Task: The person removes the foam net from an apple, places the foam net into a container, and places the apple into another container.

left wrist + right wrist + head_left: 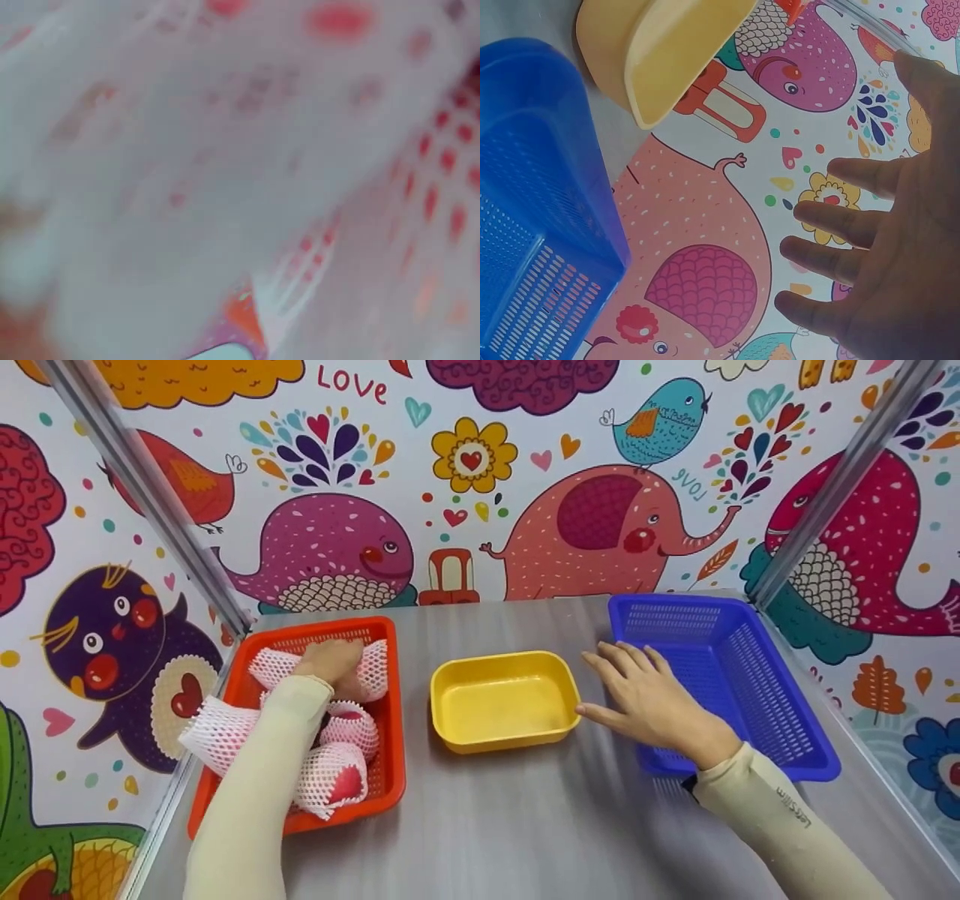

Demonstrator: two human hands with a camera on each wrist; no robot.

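My left hand [337,664] reaches down into a red basket [400,720], among several red, rounded things in white foam net sleeves. One sleeve [373,671] is right beside this hand; its fingertips are hidden, so a grip cannot be made out. Nearer the front lie a smaller sleeved red thing [351,729] and another with its red end bare [346,785]. Blurred white netting [225,150] fills the left wrist view. My right hand [649,701] hovers with spread fingers by the left rim of a blue basket [814,769], holding nothing.
Between the two baskets stands a shallow yellow tub [502,709] with nothing in it. All three are on a grey tabletop [480,825]. Walls printed with cartoon animals, joined by metal corner posts [817,517], enclose the back and sides.
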